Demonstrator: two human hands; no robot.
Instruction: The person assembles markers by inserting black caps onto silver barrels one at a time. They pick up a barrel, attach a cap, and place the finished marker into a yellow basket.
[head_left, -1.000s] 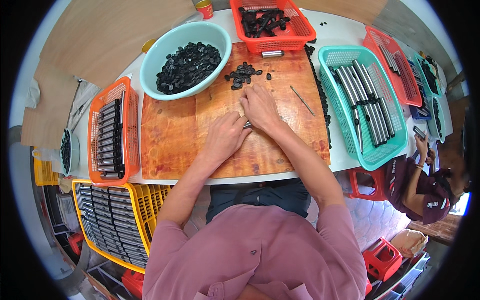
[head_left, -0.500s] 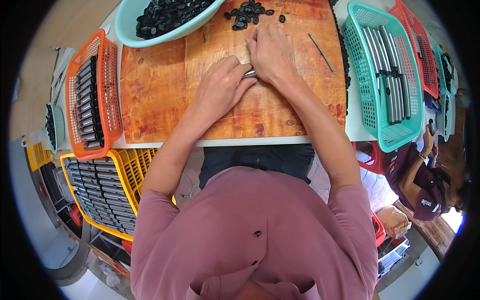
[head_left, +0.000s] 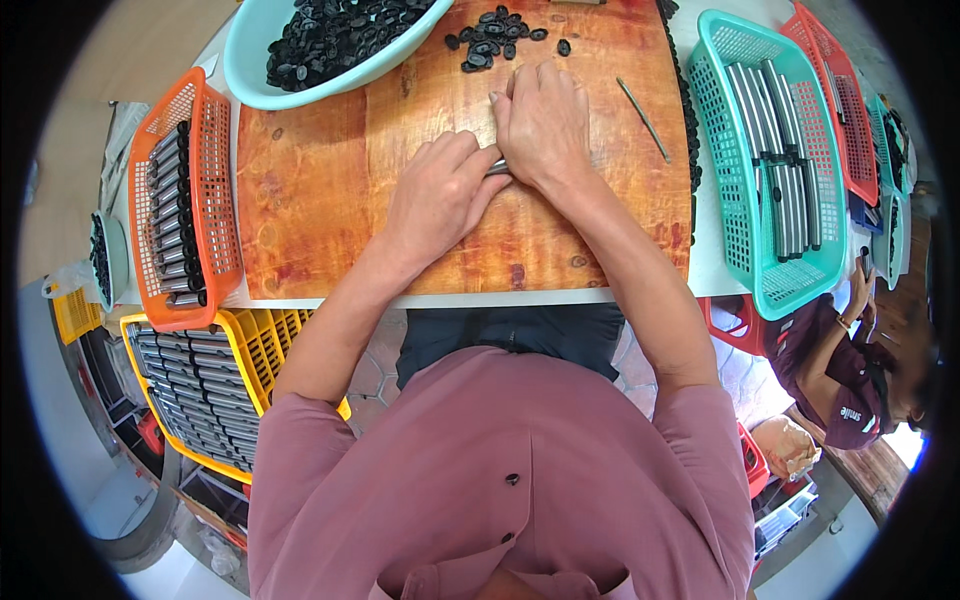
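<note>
Left hand: fingers pinch silver tube, mid-frame, over wooden board on counter. Right hand covers tube's right part (fingertips partly hidden, cannot tell grip). Best: steady tube with left, press evenly with right, clear of black oval pieces, upper middle.

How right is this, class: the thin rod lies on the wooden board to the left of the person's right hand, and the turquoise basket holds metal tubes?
One slip: in the head view, the thin rod lies to the right of the right hand. It is on the wooden board, and the turquoise basket holds metal tubes.
</note>
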